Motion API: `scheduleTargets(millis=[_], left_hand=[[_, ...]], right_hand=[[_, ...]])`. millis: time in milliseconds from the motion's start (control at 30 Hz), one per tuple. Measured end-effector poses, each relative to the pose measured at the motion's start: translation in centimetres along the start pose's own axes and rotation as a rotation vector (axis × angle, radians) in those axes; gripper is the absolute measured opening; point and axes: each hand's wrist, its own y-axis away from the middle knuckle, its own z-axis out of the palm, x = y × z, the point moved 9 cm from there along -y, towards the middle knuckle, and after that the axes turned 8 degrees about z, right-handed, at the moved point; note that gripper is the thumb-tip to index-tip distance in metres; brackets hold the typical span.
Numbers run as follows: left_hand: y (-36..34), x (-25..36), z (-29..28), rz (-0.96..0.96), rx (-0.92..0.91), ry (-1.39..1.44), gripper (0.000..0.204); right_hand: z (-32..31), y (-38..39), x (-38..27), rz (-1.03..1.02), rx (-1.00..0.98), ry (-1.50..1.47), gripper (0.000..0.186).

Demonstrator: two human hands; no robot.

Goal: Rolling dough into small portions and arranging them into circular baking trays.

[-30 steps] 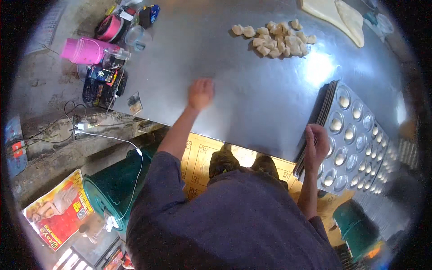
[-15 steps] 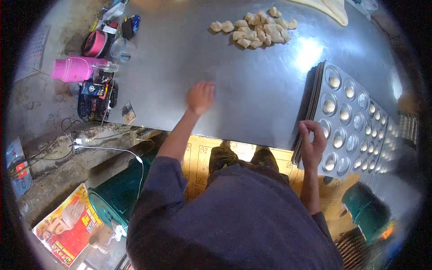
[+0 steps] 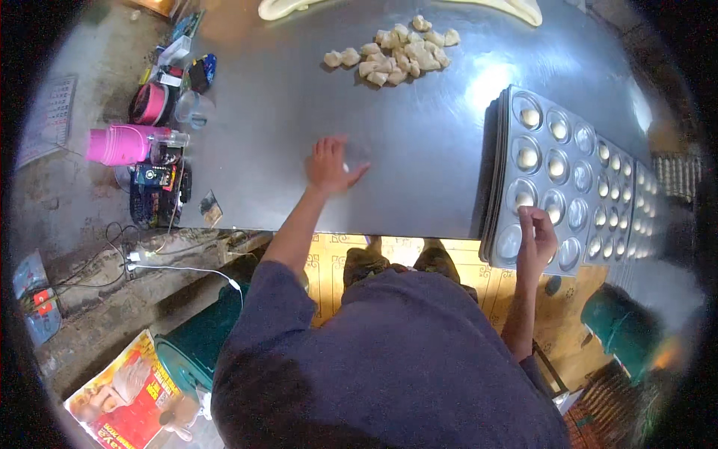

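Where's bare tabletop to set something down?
The metal table is bare between the left hand and tray stack, and between the clear cup and dough pieces. Crowded: left edge around the pink bucket, and the stack by the right hand.

Left hand palm down, thumb spread wide, right hand with fingers bent toward thumb

Pink container, white cable, poster (red and yellow) at left.

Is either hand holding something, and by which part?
It can't be told: the right hand has fingertips at the near side of a dough ball; the left hand is blurred.
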Motion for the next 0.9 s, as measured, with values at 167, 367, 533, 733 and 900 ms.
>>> scheduleTargets(millis=[167, 367, 533, 733, 900], left_hand=[[4.9, -1.0, -4.2, -0.058, 0.024, 0.094, 0.100], [5.1, -1.1, 0.0, -0.042, -0.108, 0.234, 0.045], [4.5, -2.4, -1.7, -0.040, -0.051, 0.140, 0.032], [-2.1, 2.7, 0.0, -0.305, -0.205, 0.489, 0.036], [-10.2, 20.5, 0.6, 0.104, -0.150, 0.979, 0.038]], right_hand=[[-2.7, 0.1, 2.8, 0.117, 0.082, -0.197, 0.003], [-3.3, 0.5, 2.8, 0.107, 0.110, -0.156, 0.010], [-8.0, -0.5, 3.5, 0.113, 0.341, -0.090, 0.013], [-10.8, -4.4, 6.4, 0.133, 0.370, 0.390, 0.035], [-9.5, -6.1, 10.5, 0.197, 0.259, 0.806, 0.041]])
